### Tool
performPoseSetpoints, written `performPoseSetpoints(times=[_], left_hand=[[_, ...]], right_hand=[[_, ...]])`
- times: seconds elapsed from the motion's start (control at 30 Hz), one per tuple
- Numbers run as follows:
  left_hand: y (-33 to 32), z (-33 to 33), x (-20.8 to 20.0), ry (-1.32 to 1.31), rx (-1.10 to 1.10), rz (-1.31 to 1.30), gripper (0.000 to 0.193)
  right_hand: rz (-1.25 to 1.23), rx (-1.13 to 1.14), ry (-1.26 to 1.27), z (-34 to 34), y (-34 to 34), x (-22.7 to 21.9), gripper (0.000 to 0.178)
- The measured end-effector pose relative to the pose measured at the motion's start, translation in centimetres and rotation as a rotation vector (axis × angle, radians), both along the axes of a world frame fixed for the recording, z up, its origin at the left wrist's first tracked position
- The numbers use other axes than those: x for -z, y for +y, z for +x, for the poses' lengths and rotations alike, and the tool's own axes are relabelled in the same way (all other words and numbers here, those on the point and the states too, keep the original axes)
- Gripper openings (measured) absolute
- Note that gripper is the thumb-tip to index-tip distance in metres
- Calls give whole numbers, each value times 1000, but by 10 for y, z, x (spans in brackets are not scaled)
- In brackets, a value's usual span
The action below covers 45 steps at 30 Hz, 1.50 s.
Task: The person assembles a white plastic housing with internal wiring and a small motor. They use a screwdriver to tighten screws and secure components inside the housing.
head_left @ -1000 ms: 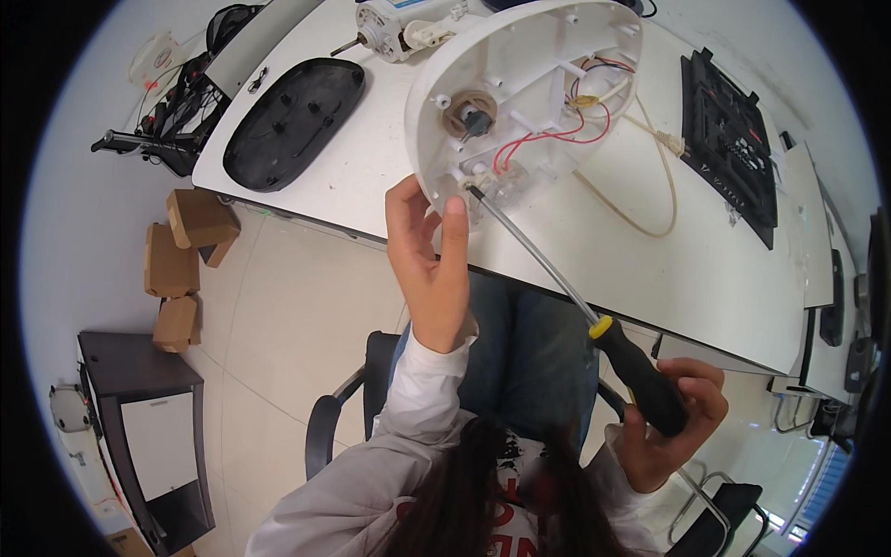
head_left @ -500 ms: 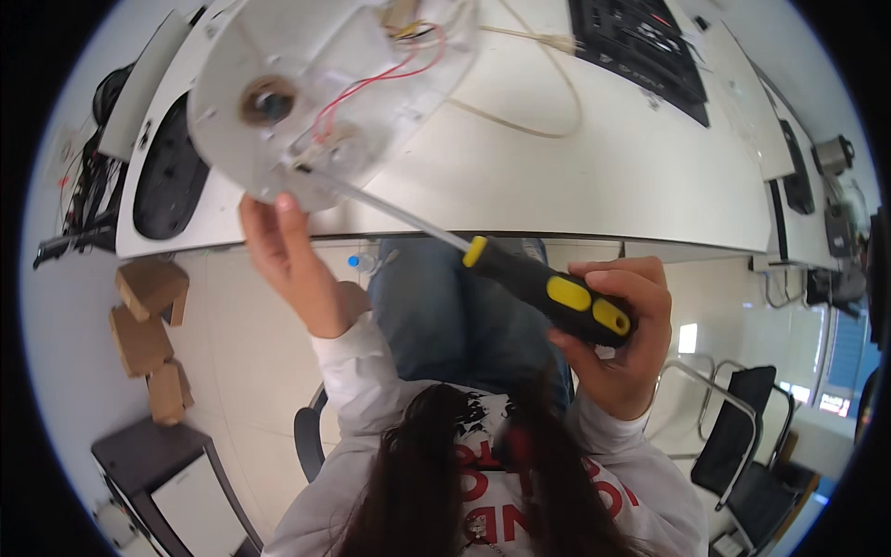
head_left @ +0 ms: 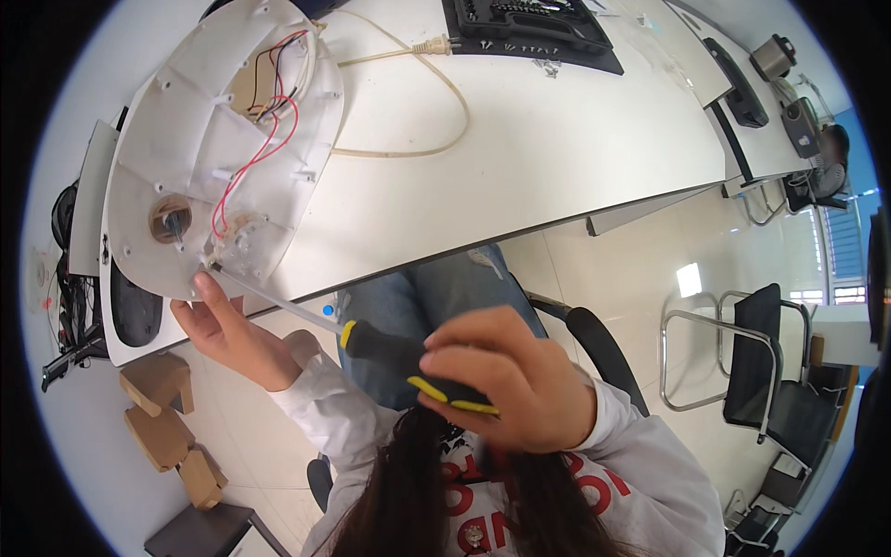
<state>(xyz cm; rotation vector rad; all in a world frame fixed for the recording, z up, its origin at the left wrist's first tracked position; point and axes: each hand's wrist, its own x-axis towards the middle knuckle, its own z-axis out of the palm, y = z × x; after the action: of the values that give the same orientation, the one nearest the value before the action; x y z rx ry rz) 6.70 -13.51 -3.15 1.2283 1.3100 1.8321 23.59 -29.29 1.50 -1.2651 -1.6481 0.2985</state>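
A white plastic housing (head_left: pixel 139 139), its hollow ribbed inside facing up, lies at the table's left front edge. In it are red wires (head_left: pixel 243 172), a round dark part (head_left: pixel 171 221) and a clear plastic piece (head_left: pixel 245 245). My left hand (head_left: pixel 237 342) holds the housing's near rim, thumb on top, close to the screwdriver tip. My right hand (head_left: pixel 524 381) is wrapped over the black and yellow handle of a screwdriver (head_left: pixel 380 351), slightly blurred. The shaft slants left to the housing's near end, where the tip meets a small dark spot beside my left thumb.
A cream cord with a plug (head_left: pixel 432 46) loops over the white table (head_left: pixel 557 139). At the back stands an open black tool case (head_left: pixel 529 32), with small metal pieces (head_left: pixel 548 67) beside it. Cardboard boxes (head_left: pixel 158 427) and a black chair (head_left: pixel 766 371) stand on the floor.
The view has swung, so the housing appears lower and further left. My right hand has shifted its grip from the handle's end to over its top. My left hand stays at the rim.
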Motion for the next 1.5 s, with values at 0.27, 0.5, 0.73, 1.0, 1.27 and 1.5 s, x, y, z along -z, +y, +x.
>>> performPoseSetpoints(times=[0.27,0.5,0.73,1.0,1.27,1.5], left_hand=[[0,3,-5,26,-36,15,36],[6,0,-1,16,-44,22,39],[10,-2,11,18,-50,-49,71],[4,-4,4,37,-110,-103,53],[-4,10,-16,-47,-1,-77,42],[5,-12,-9,152,-32,-69,35]], right_hand=[[-107,135,-56,7,5,-2,34],[-122,-24,-84,2,-4,1,39],[36,203,-169,15,3,8,34],[-376,134,50,2,0,-3,35],[-184,167,-38,-7,-3,-13,34],[-459,103,22,-4,8,-16,29]])
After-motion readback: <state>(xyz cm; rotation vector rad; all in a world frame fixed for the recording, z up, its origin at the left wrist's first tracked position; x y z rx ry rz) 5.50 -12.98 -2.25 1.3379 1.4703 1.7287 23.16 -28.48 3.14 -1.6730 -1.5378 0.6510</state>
